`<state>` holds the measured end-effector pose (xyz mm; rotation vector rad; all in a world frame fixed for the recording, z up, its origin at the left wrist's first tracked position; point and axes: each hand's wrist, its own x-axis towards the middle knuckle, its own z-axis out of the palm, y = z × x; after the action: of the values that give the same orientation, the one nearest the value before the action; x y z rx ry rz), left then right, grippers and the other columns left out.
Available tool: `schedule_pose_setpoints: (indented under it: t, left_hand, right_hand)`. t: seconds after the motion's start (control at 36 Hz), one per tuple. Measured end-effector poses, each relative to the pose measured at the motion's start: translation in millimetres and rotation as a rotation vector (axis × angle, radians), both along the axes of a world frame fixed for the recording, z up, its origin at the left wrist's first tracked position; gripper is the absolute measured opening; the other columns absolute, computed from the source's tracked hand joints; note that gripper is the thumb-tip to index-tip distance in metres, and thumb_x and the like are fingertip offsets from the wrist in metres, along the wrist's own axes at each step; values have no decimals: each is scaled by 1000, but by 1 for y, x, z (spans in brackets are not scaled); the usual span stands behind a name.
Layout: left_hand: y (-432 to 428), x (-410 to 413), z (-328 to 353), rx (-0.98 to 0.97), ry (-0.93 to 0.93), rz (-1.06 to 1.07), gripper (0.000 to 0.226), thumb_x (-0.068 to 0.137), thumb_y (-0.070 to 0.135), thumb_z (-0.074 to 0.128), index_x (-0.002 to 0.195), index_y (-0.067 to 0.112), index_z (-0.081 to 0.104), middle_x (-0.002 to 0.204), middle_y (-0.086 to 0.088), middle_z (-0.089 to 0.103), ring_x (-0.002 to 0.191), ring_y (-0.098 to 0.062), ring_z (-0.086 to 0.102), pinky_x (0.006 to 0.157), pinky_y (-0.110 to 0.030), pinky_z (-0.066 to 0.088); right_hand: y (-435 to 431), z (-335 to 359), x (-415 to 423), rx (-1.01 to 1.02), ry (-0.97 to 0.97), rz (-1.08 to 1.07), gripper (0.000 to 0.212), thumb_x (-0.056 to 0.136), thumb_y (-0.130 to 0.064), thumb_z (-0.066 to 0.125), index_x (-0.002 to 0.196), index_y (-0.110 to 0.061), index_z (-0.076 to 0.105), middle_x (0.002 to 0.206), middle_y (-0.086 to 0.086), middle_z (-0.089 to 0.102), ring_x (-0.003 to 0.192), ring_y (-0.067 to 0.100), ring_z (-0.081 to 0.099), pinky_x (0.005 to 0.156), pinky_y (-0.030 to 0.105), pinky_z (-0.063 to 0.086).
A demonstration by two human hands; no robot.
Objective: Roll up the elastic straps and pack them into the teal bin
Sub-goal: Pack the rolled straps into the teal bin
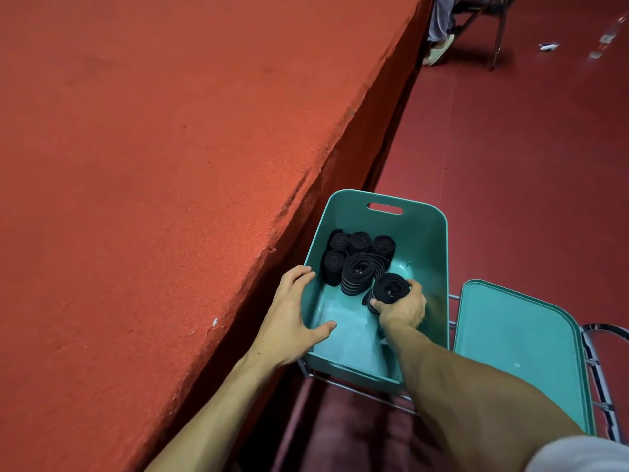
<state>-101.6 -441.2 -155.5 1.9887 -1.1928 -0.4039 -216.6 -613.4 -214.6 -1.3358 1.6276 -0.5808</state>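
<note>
The teal bin (pixel 429 247) stands on a metal rack beside the red table, its open top toward me. Several black rolled elastic straps (pixel 360 257) lie packed at its far end. My right hand (pixel 403 310) is inside the bin and grips one more rolled strap (pixel 389 288), held next to the others. My left hand (pixel 289 315) holds the bin's left rim, fingers over the edge and thumb inside.
The bin's teal lid (pixel 520 349) lies on the rack to the right. A red cloth-covered table (pixel 170 165) fills the left. At the top right, a person's foot (pixel 439 51) and a chair stand on the red floor.
</note>
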Motion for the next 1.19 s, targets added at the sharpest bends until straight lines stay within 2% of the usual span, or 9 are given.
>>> schedule_pose_setpoints:
  t: [0.25, 0.42, 0.56, 0.78, 0.94, 1.06, 1.14, 1.19]
  left_hand:
    - [3, 0, 1, 3, -9, -9, 89, 69, 43, 73, 145, 11, 40, 144, 17, 25, 135, 8, 25, 108, -1, 12]
    - [1, 0, 3, 1, -3, -10, 87, 69, 41, 73, 144, 9, 42, 144, 14, 28, 136, 6, 27, 110, -2, 13]
    - [0, -1, 3, -6, 0, -6, 85, 69, 40, 74, 143, 9, 43, 144, 12, 30, 135, 6, 28, 110, -3, 14]
    - [-1, -2, 3, -7, -5, 3, 85, 69, 40, 73, 143, 8, 44, 144, 11, 30, 135, 4, 28, 111, -4, 14]
    - [0, -2, 1, -8, -7, 11, 85, 69, 40, 73, 143, 9, 44, 144, 14, 30, 135, 6, 28, 110, -3, 14]
    - [0, -1, 0, -11, -11, 10, 84, 70, 40, 74, 143, 10, 44, 144, 14, 30, 134, 8, 28, 110, -2, 13]
    - [0, -1, -1, -15, -10, 8, 84, 70, 38, 74, 143, 9, 44, 144, 12, 31, 134, 8, 28, 110, -3, 13]
    - [0, -1, -1, -17, -10, 15, 84, 70, 40, 73, 143, 9, 44, 144, 12, 31, 134, 8, 28, 110, -2, 13]
  right_hand:
    - [1, -14, 8, -2, -57, -74, 82, 69, -4, 87, 138, -12, 45, 142, 13, 46, 133, 36, 39, 111, 43, 31]
    - [-3, -17, 12, -19, -93, -81, 83, 72, -4, 85, 142, -14, 43, 143, 13, 44, 133, 35, 40, 111, 40, 31]
    - [-6, -20, 9, -20, -50, -49, 80, 70, -7, 86, 139, -14, 46, 140, 13, 46, 130, 38, 43, 110, 42, 35]
    - [-7, -24, 10, -1, -48, -37, 85, 75, -6, 83, 147, -17, 39, 147, 11, 39, 133, 39, 40, 112, 44, 33]
    - [-7, -28, 15, -14, -105, -73, 88, 76, -1, 81, 150, -16, 36, 151, 11, 36, 136, 33, 39, 115, 37, 29]
    - [-11, -30, 19, -15, -108, -97, 86, 78, 1, 78, 151, -19, 36, 152, 10, 34, 136, 34, 37, 113, 36, 28]
    - [-12, -31, 21, -3, -73, -90, 82, 82, -1, 75, 150, -27, 36, 150, 7, 34, 130, 37, 34, 105, 34, 30]
    - [-11, -34, 24, 5, -114, -101, 82, 83, 1, 73, 150, -29, 36, 148, 7, 32, 126, 35, 40, 102, 31, 33]
